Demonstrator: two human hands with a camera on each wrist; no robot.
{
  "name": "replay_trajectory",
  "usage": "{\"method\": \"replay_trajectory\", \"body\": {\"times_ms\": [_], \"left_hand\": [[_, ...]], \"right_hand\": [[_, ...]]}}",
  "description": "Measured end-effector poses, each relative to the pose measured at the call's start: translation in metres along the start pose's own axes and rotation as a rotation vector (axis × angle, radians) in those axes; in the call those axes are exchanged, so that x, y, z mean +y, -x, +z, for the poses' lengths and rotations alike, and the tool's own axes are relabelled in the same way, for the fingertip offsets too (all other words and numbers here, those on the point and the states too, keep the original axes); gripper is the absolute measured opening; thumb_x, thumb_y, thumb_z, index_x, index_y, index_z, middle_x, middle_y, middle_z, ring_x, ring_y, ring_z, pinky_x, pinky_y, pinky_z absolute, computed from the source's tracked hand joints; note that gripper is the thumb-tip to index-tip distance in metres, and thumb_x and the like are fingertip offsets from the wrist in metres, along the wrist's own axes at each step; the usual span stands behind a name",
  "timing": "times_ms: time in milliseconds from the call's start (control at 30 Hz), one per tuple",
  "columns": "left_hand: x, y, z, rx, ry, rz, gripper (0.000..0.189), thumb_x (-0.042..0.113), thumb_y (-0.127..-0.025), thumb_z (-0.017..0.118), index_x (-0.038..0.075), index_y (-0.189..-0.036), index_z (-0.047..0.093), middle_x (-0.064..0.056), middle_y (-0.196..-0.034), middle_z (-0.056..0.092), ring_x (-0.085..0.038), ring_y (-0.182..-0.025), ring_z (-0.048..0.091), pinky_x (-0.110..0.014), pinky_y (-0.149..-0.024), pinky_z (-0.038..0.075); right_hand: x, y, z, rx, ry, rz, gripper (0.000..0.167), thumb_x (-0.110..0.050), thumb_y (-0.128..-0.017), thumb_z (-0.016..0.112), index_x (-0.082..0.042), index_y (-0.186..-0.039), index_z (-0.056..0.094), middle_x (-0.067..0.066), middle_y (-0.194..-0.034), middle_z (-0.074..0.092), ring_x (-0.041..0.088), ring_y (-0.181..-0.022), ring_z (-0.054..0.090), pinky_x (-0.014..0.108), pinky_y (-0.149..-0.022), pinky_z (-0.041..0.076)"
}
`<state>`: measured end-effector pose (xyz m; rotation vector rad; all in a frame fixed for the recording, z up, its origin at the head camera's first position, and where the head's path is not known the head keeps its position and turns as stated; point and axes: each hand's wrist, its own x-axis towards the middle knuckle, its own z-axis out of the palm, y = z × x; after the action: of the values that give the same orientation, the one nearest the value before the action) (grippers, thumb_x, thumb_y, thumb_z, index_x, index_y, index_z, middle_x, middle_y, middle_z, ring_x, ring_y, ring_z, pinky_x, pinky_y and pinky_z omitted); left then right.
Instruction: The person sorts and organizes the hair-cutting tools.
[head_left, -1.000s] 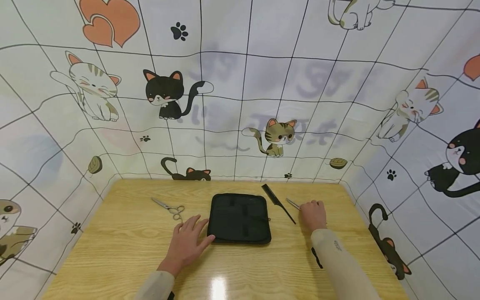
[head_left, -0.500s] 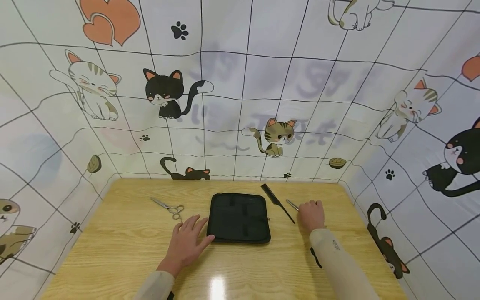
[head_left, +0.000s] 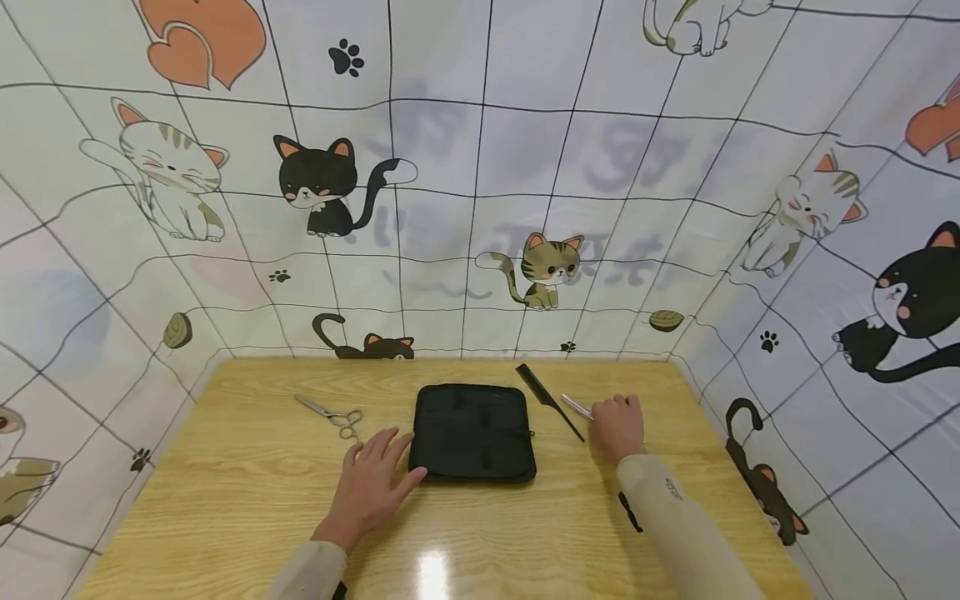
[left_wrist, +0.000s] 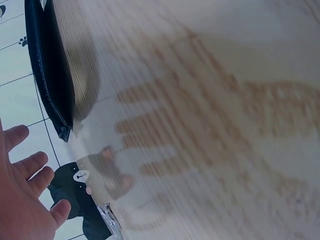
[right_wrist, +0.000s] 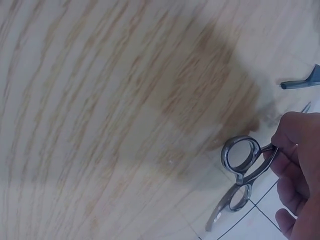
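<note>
In the head view my right hand point(head_left: 618, 425) pinches a pair of scissors point(head_left: 577, 407) at the right of the table; the blades point to the far left and look toothed along one edge. Its finger rings point(right_wrist: 241, 180) stick out behind the fingers in the right wrist view. My left hand point(head_left: 371, 485) has spread, relaxed fingers at the near left corner of a black zip case point(head_left: 474, 433). Whether the thumb touches the case I cannot tell. A black tail comb point(head_left: 537, 386) lies between the case and the scissors.
A second pair of silver scissors point(head_left: 322, 411) lies on the wooden table point(head_left: 247, 500) beyond my left hand. Cloth walls point(head_left: 450, 208) printed with cats enclose the table's back and sides.
The scissors in my right hand have turned slightly, so the toothed edge shows more. The head view has shifted a little. My left hand keeps its place by the case.
</note>
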<state>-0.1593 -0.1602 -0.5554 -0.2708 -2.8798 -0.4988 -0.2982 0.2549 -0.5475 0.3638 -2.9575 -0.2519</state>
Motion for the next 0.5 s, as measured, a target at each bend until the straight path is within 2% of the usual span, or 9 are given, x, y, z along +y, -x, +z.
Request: {"method": "replay_trajectory", "body": {"times_ms": [300,500], "left_hand": [[0.005,-0.002,-0.002,-0.003,-0.002,0.017,0.063,0.062,-0.093,0.049,0.024,-0.143,0.050,-0.008,-0.147,0.048,-0.028,-0.136,0.044,-0.060,-0.108,0.033],[0.010,-0.004,-0.002,0.004,-0.013,0.036,0.063,0.062,-0.093,0.049,0.024,-0.143,0.049,-0.007,-0.146,0.049,-0.027,-0.136,0.044,-0.060,-0.109,0.034]], "right_hand": [[-0.005,0.002,-0.007,0.034,-0.082,0.028,0.025,-0.016,-0.084,0.068,-0.014,-0.061,0.058,0.001,-0.055,0.055,0.022,-0.059,0.048,0.049,-0.081,0.039],[-0.011,0.004,-0.017,0.058,-0.207,0.051,0.028,-0.016,-0.083,0.066,-0.017,-0.058,0.053,-0.003,-0.051,0.053,0.019,-0.053,0.045,0.050,-0.081,0.038]]}}
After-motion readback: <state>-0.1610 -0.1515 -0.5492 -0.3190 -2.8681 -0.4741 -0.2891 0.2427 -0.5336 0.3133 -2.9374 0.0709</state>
